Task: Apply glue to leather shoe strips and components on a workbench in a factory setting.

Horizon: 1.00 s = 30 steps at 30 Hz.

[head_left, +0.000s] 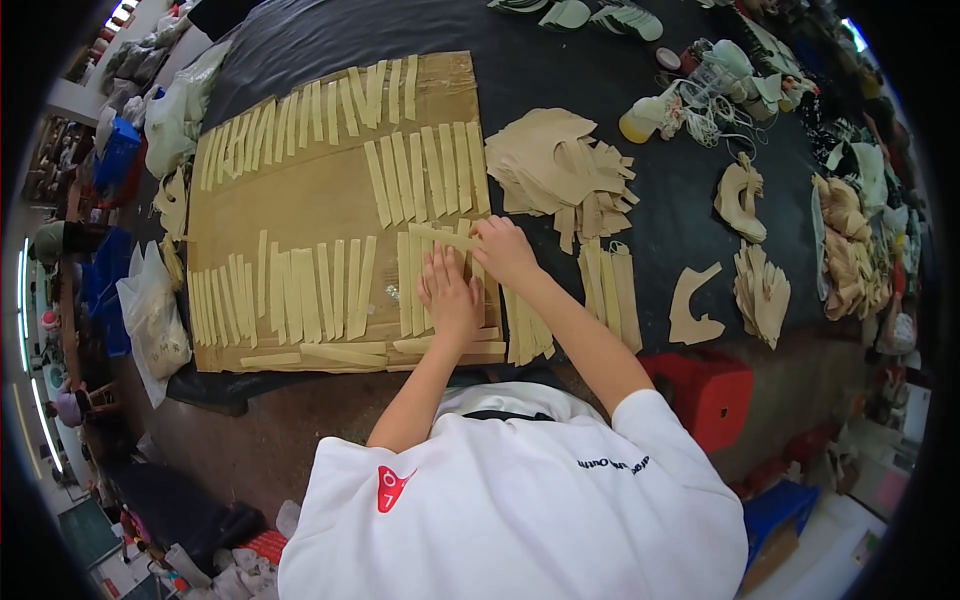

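Note:
My right hand (504,250) pinches the right end of a pale tan strip (438,236), which lies crosswise over the tops of upright strips. Just left of it, my left hand (450,292) rests with fingers stretched out over strips, its fingertips close below the crosswise one. Both hands are over the right side of a brown cardboard sheet (300,205). Rows of similar strips (310,295) lie on this sheet, with more along its top edge and upper right. Part of the strips under my left hand is hidden.
Right of the cardboard lie a pile of tan cut pieces (560,165) and bundled strips (608,290). Farther right are curved pieces (741,200), a bottle with yellow contents (640,120) and tangled cord (715,115). A red stool (705,395) stands by the table's near edge.

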Tool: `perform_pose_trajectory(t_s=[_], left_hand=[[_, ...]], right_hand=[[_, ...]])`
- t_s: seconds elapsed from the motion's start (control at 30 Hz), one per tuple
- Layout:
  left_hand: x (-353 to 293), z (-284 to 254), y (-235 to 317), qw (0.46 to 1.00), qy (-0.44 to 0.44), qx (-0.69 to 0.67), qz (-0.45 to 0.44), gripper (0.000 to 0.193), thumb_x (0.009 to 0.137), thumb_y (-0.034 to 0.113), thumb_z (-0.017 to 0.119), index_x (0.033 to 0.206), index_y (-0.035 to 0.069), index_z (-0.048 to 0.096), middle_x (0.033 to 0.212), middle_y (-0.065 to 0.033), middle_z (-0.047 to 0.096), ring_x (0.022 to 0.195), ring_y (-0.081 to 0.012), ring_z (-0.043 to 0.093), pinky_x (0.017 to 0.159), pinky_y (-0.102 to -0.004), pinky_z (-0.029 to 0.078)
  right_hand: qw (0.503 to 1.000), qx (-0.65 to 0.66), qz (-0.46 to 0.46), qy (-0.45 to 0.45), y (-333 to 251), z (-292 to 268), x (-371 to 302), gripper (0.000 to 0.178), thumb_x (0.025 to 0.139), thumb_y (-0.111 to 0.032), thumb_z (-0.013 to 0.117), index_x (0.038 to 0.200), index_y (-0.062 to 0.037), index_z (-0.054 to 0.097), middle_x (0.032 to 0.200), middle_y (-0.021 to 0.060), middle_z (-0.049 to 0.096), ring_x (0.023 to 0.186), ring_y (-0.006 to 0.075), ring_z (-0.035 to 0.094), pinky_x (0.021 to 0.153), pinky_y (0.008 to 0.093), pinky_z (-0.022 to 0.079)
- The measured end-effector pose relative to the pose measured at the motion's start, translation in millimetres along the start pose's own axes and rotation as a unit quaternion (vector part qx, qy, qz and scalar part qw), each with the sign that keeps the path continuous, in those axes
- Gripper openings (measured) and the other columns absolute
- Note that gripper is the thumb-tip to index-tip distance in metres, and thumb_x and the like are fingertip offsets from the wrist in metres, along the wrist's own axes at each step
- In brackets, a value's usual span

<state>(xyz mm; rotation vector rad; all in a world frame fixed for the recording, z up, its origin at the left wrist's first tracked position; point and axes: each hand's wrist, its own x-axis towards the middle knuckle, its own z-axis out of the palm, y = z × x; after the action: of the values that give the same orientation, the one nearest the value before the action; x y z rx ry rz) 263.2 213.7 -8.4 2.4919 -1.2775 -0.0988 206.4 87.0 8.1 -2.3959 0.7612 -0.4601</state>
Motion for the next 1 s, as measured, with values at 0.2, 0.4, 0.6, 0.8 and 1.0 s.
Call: perform_pose_trajectory(t_s=[0.2,0.4,0.6,0.8,1.0], left_hand=[[-4.2,6.8,-18.5,0.993,-0.074,0.070,0.058,0.063,0.091,0.039,0.037,0.142,0.008,0.018,0.149,-0.0097,0.015,0.138,-0.0266,0.010,0.109,-0.0491,0.002],[-1.6,4.0,-15.0,0.993,-0.070,0.069,0.059,0.065,0.090,0.040,0.039,0.143,0.009,0.017,0.148,-0.0093,0.016,0.138,-0.0247,0.010,0.109,-0.0484,0.001],[6.8,-8.4,-29.1,0.993,-0.090,-0.066,0.041,0.058,0.088,0.038,0.046,0.136,0.007,0.032,0.142,-0.0117,0.030,0.133,-0.0250,0.023,0.108,-0.0462,0.010],[22.3,-42.6,-20.6,0.965,-0.002,-0.250,0.077,0.053,0.087,0.034,0.051,0.130,0.006,0.040,0.131,-0.0132,0.044,0.122,-0.0278,0.039,0.102,-0.0423,0.023],[-20.9,-54.9,54.6,0.685,-0.347,-0.640,0.014,0.035,0.089,0.013,0.052,0.120,0.000,0.043,0.097,-0.0112,0.062,0.089,-0.0171,0.060,0.077,-0.0290,0.045]], right_hand=[[0.942,-0.138,0.146,-0.270,-9.2,15.3,39.8,0.023,0.073,-0.023,0.065,0.091,-0.0088,0.063,0.089,0.0119,0.065,0.091,0.0264,0.059,0.083,0.0410,0.037],[0.878,0.408,0.140,-0.207,-4.1,-49.4,88.3,0.016,0.077,-0.010,0.068,0.085,-0.0017,0.058,0.073,0.0025,0.061,0.058,0.0093,0.056,0.055,0.0224,0.045],[0.978,0.174,0.078,-0.087,-69.6,-161.5,74.2,0.014,0.080,-0.009,0.065,0.087,0.0000,0.057,0.074,0.0039,0.059,0.060,0.0093,0.054,0.054,0.0231,0.041],[0.976,0.044,-0.118,-0.178,-49.1,-179.6,-3.3,0.014,0.077,-0.004,0.063,0.090,-0.0019,0.059,0.079,0.0076,0.061,0.070,0.0172,0.058,0.064,0.0287,0.045],[0.895,0.230,0.091,-0.371,-18.3,-171.2,-22.5,0.015,0.074,-0.001,0.065,0.087,-0.0005,0.058,0.082,0.0064,0.062,0.079,0.0136,0.060,0.072,0.0256,0.047]])
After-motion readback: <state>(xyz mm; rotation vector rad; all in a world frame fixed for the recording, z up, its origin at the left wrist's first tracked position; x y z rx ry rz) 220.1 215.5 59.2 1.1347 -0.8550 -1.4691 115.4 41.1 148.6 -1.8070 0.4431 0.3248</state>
